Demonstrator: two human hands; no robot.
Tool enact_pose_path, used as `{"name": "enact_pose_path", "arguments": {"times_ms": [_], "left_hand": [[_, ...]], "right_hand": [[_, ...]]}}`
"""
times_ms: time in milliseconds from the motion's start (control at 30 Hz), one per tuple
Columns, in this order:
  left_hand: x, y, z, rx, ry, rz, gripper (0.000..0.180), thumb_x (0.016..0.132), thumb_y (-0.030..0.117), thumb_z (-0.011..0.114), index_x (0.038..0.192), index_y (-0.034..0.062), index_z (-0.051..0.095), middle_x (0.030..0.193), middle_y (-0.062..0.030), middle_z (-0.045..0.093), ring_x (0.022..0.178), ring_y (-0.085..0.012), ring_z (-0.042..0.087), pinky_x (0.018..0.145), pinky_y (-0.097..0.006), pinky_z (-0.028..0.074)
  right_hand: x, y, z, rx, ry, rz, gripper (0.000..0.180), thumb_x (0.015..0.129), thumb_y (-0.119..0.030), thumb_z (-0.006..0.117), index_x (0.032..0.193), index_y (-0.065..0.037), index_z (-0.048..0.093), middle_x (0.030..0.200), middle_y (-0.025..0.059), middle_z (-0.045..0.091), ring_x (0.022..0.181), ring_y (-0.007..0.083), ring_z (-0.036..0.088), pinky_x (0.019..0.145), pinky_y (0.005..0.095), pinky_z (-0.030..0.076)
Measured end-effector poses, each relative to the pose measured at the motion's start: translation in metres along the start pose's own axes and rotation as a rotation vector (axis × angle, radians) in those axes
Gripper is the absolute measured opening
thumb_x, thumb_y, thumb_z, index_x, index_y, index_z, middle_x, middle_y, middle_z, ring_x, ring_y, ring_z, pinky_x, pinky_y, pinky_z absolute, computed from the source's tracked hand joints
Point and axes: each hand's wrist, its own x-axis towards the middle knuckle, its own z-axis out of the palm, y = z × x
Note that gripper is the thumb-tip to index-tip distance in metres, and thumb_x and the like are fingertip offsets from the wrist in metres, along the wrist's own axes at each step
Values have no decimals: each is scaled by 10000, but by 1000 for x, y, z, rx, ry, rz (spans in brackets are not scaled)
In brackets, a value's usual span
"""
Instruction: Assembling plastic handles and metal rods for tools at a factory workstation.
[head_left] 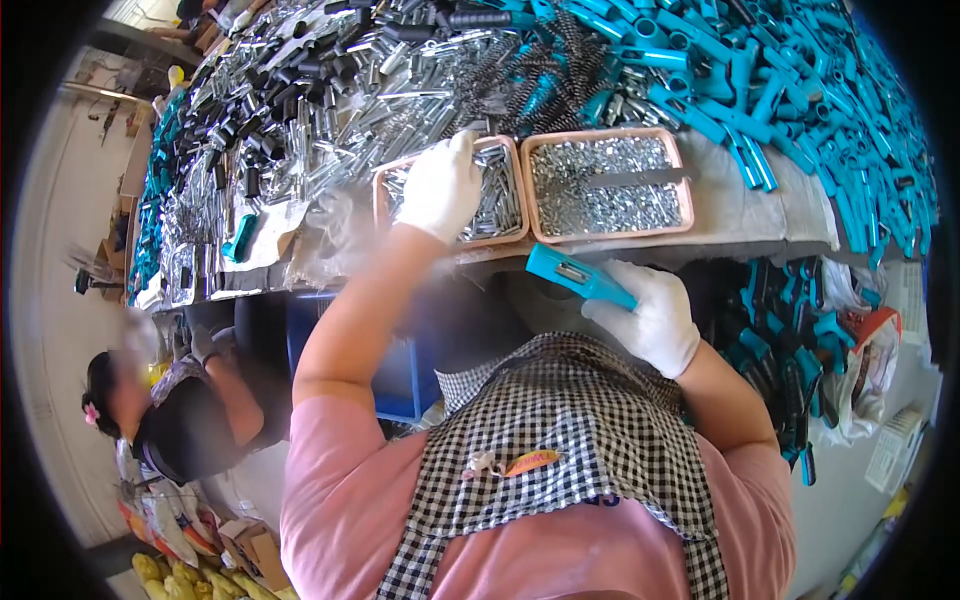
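Observation:
My right hand [655, 318], in a white glove, is wrapped round a teal plastic tool handle [572, 272] with a slot in its side that shows metal inside. The handle points up and left, just off the table's front edge. My left hand [440, 188], also gloved in white, is over the left pink tray [522, 205], which holds small metal pins [497, 195]. Its fingers are bent together near the tray's far rim, beside loose metal rods; what they hold, if anything, is hidden.
A second pink tray [688, 205] holds small metal parts and a flat metal strip [640, 178]. Behind lie dark springs [545, 85], metal rods [400, 105], black sleeves [290, 85] and piled teal handles [765, 85]. Assembled teal-and-black pieces [790, 370] sit at right. A co-worker [190, 420] is at left.

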Motion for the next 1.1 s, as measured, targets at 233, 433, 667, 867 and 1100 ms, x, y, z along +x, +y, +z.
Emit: {"name": "enact_pose_path", "arguments": {"times_ms": [233,433,667,867,1100], "left_hand": [[-64,93,-53,-584,-33,451,226,769,-14,740,938,47,603,983,-121,700,943,-320,674,824,-411,547],[-91,106,-37,-519,-25,457,233,747,-10,756,884,41,573,1007,-137,701,1052,-362,655,877,-455,542],[-105,129,-44,-66,-288,629,152,827,150,637,853,9,587,1033,-196,701,979,-361,680,800,-431,578],[-76,113,-53,-644,-1057,-92,491,673,303,843,959,-18,607,890,-158,682,826,-251,676,709,-358,528],[-69,122,-62,-562,-987,-35,540,636,326,870,966,-21,620,851,-125,661,780,-211,647,703,-338,520]], "right_hand": [[-15,-1,11,-154,45,-67,368,717,-354,829,943,-111,670,744,123,681,642,337,670,558,418,520],[-25,-13,11,-179,51,-89,371,729,-378,821,956,-127,669,729,120,676,626,310,676,553,402,526],[-44,-2,16,-439,-142,-128,443,774,-450,769,1049,-121,656,708,106,668,606,291,677,541,375,532],[-57,-17,13,-375,-144,-274,446,771,-464,766,1032,-120,654,679,68,618,560,245,642,507,365,502],[-62,-6,-1,-347,-81,-324,475,725,-418,804,1058,-115,653,732,49,591,573,226,615,495,358,481]]}}
